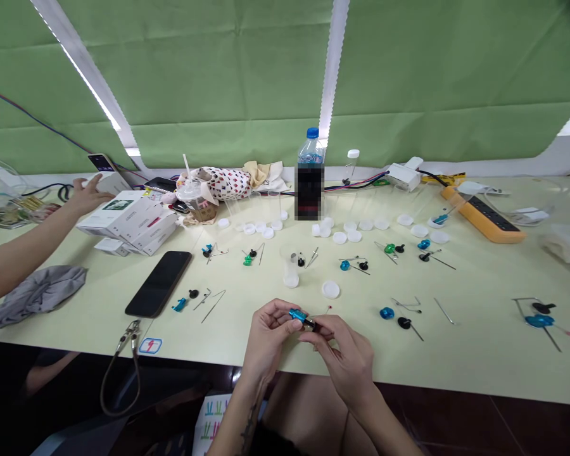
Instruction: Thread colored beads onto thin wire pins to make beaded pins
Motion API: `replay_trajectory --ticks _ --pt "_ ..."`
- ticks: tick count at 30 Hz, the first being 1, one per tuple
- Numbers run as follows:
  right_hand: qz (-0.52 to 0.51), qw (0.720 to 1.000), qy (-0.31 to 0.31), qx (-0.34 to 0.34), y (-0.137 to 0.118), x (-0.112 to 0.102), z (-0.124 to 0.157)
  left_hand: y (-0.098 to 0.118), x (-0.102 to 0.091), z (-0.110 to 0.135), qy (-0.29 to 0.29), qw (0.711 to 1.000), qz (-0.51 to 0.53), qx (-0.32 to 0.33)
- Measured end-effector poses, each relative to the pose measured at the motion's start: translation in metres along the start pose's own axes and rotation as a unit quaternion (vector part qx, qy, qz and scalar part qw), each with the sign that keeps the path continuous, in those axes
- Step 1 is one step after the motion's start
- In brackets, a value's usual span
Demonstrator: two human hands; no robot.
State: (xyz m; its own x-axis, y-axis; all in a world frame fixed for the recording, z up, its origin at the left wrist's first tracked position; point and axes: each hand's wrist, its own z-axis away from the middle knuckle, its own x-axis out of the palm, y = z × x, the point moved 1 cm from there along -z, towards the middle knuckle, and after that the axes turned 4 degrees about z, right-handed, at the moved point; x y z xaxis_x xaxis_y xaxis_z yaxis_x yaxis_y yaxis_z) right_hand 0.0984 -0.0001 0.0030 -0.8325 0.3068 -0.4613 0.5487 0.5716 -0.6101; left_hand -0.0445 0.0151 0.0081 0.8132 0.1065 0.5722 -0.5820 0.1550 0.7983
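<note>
Left hand (pixel 267 339) and right hand (pixel 342 356) were both closed, gripping one blue-and-black part (pixel 300 316) over the front of the table (pixel 460 354) (two white caps (pixel 330 289) lay just beyond), with one black phone (pixel 158 283) off to the left.

Bright light leaks past the green blinds (pixel 228 82); shadows stay soft, and the surface (pixel 475 335) bows toward the frame's edges.
</note>
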Motion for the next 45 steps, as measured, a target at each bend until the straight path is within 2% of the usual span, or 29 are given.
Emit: replay_trajectory --ticks 6,15,24,28,32,40,45 --pt "-0.013 1.0 -0.011 0.015 -0.0002 0.0005 -0.0001 -0.0012 -0.0007 0.0016 -0.008 1.0 -0.016 0.01" --pt "-0.051 0.998 -0.023 0.031 0.003 0.0006 0.0009 0.0019 -0.0007 0.0022 -0.032 0.998 -0.046 -0.014" --pt "-0.055 0.998 -0.013 -0.023 0.0058 0.0025 0.0012 -0.0001 -0.0005 0.0033 -0.016 0.998 -0.064 0.013" --pt "-0.026 0.998 -0.002 -0.058 0.0046 0.0029 0.0026 0.001 0.0004 0.0026 -0.007 0.998 -0.063 0.023" --pt "0.008 0.996 -0.01 -0.088 0.0013 0.0022 0.0026 0.0031 0.0013 0.0009 0.013 0.999 -0.04 0.024" --pt "0.02 0.997 0.004 -0.075 0.0018 -0.0009 0.0036 0.0036 -0.0007 -0.001 0.024 0.999 0.023 -0.001" --pt "-0.025 0.998 0.024 -0.054 0.002 -0.0018 -0.001 0.0023 -0.001 0.0002 0.008 1.0 0.021 -0.005"
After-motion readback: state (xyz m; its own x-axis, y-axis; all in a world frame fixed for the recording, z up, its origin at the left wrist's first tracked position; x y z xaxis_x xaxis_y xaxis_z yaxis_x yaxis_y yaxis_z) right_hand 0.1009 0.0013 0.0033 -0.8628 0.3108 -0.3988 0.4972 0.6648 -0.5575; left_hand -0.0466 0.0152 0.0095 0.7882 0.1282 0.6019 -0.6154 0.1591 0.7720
